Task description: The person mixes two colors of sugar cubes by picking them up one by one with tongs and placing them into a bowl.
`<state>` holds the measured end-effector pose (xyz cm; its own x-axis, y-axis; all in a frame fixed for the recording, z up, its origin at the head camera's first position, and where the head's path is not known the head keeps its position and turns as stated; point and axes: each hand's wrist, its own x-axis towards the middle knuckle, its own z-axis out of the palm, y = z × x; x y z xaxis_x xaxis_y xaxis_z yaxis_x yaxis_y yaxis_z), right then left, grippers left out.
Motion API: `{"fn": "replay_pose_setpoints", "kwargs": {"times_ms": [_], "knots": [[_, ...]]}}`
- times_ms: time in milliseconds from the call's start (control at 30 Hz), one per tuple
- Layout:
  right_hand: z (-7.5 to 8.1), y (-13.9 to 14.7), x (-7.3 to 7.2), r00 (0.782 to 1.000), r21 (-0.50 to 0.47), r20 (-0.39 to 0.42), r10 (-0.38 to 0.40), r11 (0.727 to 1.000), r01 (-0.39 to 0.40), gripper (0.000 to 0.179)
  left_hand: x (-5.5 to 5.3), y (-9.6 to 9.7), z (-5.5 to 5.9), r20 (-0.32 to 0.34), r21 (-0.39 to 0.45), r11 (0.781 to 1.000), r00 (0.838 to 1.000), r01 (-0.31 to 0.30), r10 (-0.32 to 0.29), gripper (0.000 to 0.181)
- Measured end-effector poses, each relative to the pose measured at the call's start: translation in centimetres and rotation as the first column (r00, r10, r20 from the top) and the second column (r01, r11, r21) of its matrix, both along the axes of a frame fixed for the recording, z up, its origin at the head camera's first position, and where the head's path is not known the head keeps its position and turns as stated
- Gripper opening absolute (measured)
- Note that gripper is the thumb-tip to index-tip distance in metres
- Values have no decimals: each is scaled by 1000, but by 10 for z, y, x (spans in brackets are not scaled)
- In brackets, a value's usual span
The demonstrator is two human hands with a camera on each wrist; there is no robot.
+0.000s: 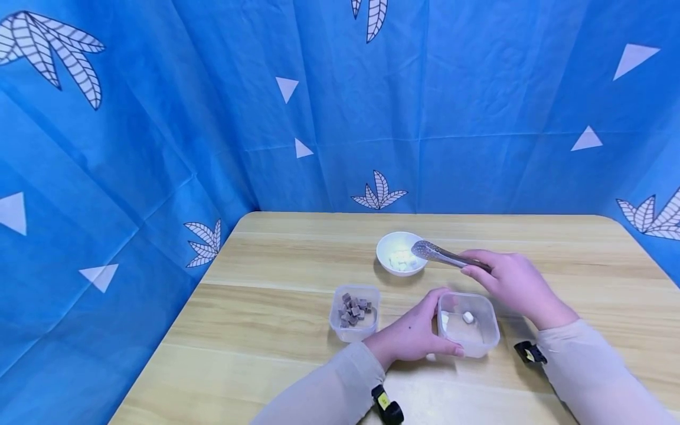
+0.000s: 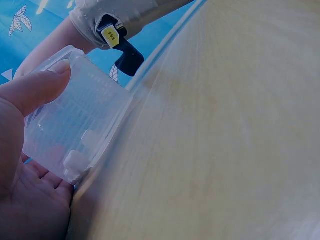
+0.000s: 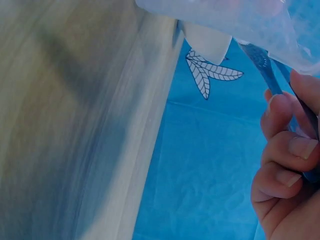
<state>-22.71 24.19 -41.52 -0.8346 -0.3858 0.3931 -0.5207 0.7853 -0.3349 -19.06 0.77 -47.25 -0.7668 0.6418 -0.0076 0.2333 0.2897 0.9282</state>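
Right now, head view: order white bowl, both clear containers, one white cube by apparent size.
1. White-cube container and brown-cube container: unranked; the first looks slightly larger but may be nearer the camera.
2. White bowl
3. White cube

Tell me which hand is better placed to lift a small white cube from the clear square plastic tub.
Likely the right hand: it holds the long shiny metal tongs, close to the tub where white cubes lie. The left hand is occupied gripping the tub.
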Motion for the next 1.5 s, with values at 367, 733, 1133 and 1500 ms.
{"fn": "replay_pose_setpoints", "kwargs": {"times_ms": [367, 733, 1133, 1500], "knots": [[12, 6, 7, 999, 29, 49, -6, 1000, 5, 36, 1, 0, 1, 5, 0, 1000, 1000, 2, -2, 97], [39, 31, 20, 1000, 60, 9, 9, 998, -9, 33, 2, 0, 0, 7, 0, 1000, 1000, -15, 15, 94], [64, 55, 42, 988, 122, 135, 70, 989, -87, 25, 2, 1, -2, -13, -46, 998, 999, -41, 40, 99], [62, 40, 47, 964, 243, 208, 166, 946, -215, 14, 2, 1, -4, -26, -20, 1000, 999, -21, 20, 99]]}}
